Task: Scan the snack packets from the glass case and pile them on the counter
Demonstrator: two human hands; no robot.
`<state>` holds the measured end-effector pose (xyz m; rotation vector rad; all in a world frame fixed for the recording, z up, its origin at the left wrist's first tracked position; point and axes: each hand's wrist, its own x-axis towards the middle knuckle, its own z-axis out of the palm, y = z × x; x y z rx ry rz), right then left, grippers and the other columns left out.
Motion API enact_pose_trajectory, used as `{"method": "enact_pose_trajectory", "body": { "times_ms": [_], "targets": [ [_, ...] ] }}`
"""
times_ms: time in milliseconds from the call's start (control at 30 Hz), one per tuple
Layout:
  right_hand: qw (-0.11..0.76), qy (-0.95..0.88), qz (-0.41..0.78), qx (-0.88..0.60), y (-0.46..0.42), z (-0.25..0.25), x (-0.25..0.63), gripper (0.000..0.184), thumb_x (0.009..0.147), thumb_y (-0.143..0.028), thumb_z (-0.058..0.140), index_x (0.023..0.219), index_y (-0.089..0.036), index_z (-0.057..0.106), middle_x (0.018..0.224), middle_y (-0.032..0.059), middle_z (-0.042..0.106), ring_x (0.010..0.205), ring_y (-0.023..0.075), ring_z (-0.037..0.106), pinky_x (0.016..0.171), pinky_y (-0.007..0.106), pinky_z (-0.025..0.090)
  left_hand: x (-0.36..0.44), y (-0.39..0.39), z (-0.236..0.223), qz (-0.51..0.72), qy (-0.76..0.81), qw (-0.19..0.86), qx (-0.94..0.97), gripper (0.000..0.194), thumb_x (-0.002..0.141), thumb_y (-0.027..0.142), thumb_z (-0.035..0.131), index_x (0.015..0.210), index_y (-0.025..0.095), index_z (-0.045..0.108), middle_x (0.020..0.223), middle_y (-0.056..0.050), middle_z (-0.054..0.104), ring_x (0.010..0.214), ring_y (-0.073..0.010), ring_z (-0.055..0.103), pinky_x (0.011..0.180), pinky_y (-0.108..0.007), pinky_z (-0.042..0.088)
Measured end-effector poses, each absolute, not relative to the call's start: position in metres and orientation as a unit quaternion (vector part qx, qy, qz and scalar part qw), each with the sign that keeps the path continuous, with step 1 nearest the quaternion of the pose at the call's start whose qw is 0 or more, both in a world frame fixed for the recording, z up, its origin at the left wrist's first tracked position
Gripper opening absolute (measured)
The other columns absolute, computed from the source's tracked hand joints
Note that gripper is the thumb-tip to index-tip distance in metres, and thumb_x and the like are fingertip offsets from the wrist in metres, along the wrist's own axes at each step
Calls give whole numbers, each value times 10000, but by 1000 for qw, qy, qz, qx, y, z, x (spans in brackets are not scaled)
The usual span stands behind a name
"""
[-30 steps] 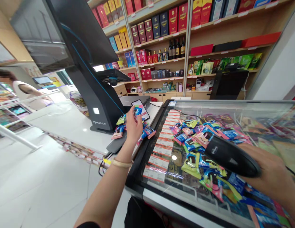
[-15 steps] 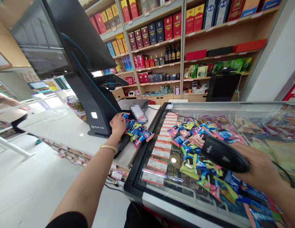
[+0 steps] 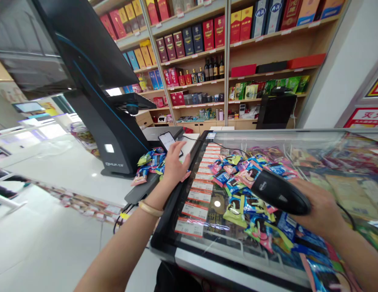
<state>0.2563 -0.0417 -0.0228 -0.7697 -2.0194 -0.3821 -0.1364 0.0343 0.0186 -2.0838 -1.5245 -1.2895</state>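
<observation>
My right hand (image 3: 319, 202) grips a black barcode scanner (image 3: 280, 191), held over a heap of small wrapped snack packets (image 3: 236, 186) in blue, pink and green on a glass-topped display case (image 3: 217, 239). My left hand (image 3: 175, 164) has its fingers spread, with nothing seen in them. It hovers over or rests on the edge of a smaller pile of the same packets (image 3: 154, 160) by the monitor stand, partly covering it. Behind its fingertips lies a phone (image 3: 168, 140) with a lit screen; whether they touch, I cannot tell.
A dark monitor on a stand (image 3: 106, 134) rises at the left of the white counter (image 3: 67, 158). Price labels (image 3: 195, 211) line the case's left side. A thin cable (image 3: 219, 145) crosses its far end. Shelves of boxes and bottles (image 3: 191, 40) fill the back.
My left hand has moved right from the stand's base and its fingers have spread. Packets now lie closer to the stand. The scanner stays over the heap; the view has shifted slightly.
</observation>
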Motion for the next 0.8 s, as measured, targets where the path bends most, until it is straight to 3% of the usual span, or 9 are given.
{"method": "enact_pose_trajectory", "body": {
  "times_ms": [133, 200, 433, 800],
  "targets": [
    [456, -817, -170, -310, -41, -22, 256, 244, 837, -169, 581, 1066, -221, 647, 875, 56, 731, 756, 238, 717, 647, 334, 564, -84, 23, -9, -386, -510, 1, -768, 415, 925, 285, 614, 1330, 202, 585, 1278, -113, 636, 1176, -233, 645, 1054, -374, 519],
    [451, -819, -166, -313, -39, -24, 257, 242, 837, -166, 581, 1066, -216, 644, 878, 59, 728, 767, 239, 717, 654, 334, 564, -64, 20, -21, -335, -552, -44, -763, 450, 912, 330, 652, 1334, 187, 588, 1273, -130, 646, 1182, -262, 656, 1050, -397, 523],
    [455, -816, -133, -330, -37, -33, 258, 234, 839, -176, 595, 1062, -211, 656, 905, 66, 728, 800, 235, 715, 689, 332, 565, -32, 17, -46, -202, -630, -78, -745, 514, 885, 374, 694, 1330, 140, 590, 1234, -173, 675, 1193, -342, 651, 1031, -469, 514],
    [445, -824, -141, -321, -42, -20, 251, 184, 847, -184, 586, 1015, -214, 655, 855, 57, 735, 755, 214, 718, 662, 303, 559, -51, 22, -65, -387, -528, -85, -751, 573, 710, 156, 771, 1244, 209, 571, 1187, -95, 627, 1126, -271, 660, 981, -432, 556]
  ]
}}
